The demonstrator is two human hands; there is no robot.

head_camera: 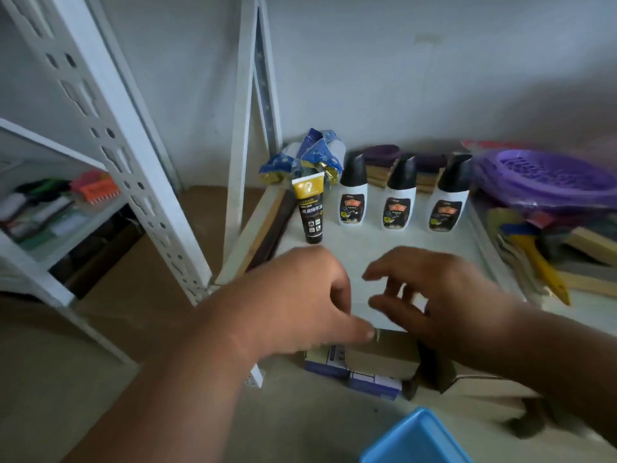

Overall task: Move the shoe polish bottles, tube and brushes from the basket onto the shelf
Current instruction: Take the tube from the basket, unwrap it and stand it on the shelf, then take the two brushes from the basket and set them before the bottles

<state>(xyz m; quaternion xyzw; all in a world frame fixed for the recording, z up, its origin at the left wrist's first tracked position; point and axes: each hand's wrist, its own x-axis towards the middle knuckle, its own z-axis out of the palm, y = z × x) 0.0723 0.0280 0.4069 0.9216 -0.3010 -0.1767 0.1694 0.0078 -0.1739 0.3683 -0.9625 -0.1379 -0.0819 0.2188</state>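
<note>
Hands, left [293,305] and right [434,295], empty above shelf [367,248].

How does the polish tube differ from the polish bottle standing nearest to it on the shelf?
The polish tube is slim, with a yellow top and black lower body; the nearest polish bottle is wider, white, with a black cap. The tube stands cap-down and stands nearer the shelf's front edge than the bottle. Both stand upright, untouched by either hand.

Beyond both hands: three glossy white plastic bottles [353,203] [399,208] [447,210] with black caps, one soft glossy black-and-yellow plastic tube [311,212]. Matt white painted metal shelf [384,248], smooth. Right of right hand [444,295]: shiny purple perforated plastic basket [547,178], bare wood blocks [591,242].
</note>
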